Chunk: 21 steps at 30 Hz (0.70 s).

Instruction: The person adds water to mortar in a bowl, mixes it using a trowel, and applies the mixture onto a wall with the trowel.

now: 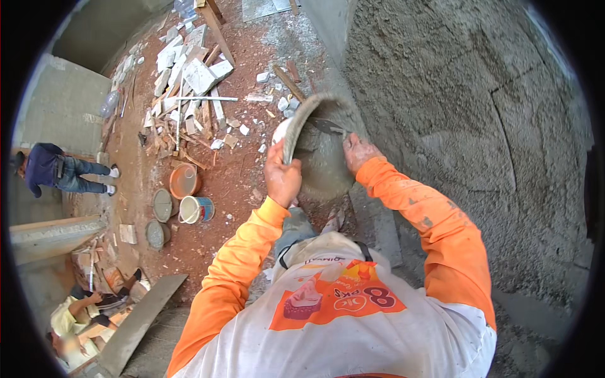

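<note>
In front of me a mortar-caked bucket (300, 120) is tilted, its mouth turned partly toward me. My left hand (283, 175) is closed round its left rim, thumb on the near side. Grey, wet-looking mortar (322, 173) shows in and below the bucket's mouth; where the bucket ends is hard to make out. At the right side of the mouth, my right hand (360, 151) is closed on a trowel whose handle is mostly hidden by the fingers. The dark trowel blade (324, 125) points left, inside the bucket's mouth.
A rough plastered wall (441, 120) rises close on the right. Broken blocks and wood scraps (189, 75) are heaped at far left. Several buckets, one orange (184, 181), stand left. One person (69, 167) stands at far left; another (82, 315) sits near a leaning board (142, 324).
</note>
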Motion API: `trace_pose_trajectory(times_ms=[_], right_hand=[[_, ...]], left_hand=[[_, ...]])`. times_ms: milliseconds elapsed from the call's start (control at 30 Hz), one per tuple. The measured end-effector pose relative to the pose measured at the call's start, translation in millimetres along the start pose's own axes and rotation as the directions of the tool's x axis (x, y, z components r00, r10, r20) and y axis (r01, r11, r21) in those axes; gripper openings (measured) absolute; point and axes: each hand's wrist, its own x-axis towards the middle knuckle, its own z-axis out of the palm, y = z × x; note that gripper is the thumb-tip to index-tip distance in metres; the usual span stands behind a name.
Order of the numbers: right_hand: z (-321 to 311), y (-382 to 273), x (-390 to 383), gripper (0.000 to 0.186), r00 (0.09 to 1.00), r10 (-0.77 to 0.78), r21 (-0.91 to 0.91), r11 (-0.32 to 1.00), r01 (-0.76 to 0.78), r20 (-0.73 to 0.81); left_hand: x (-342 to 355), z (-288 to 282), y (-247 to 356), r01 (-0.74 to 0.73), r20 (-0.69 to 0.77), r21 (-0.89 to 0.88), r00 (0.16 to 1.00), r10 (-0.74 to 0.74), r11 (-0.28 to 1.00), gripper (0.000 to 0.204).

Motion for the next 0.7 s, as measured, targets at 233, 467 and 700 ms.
trace_pose_trajectory(times_ms=[233, 467, 700], right_hand=[[-52, 7, -29, 0.03, 0.972, -0.233, -0.225, 0.946, 0.232, 0.021], [-9, 28, -14, 0.027, 0.958, 0.047, -0.056, 0.998, -0.032, 0.284], [84, -17, -71, 0.032, 0.978, -0.031, 0.699, 0.704, -0.126, 0.207]], left_hand=[[0, -9, 41, -0.177, 0.103, 0.162, 0.981, 0.161, 0.971, 0.035], [-3, 11, 50, -0.303, 0.258, 0.244, 0.936, 0.239, 0.921, 0.025], [-19, -12, -30, -0.188, 0.205, 0.147, 0.966, 0.156, 0.971, 0.032]])
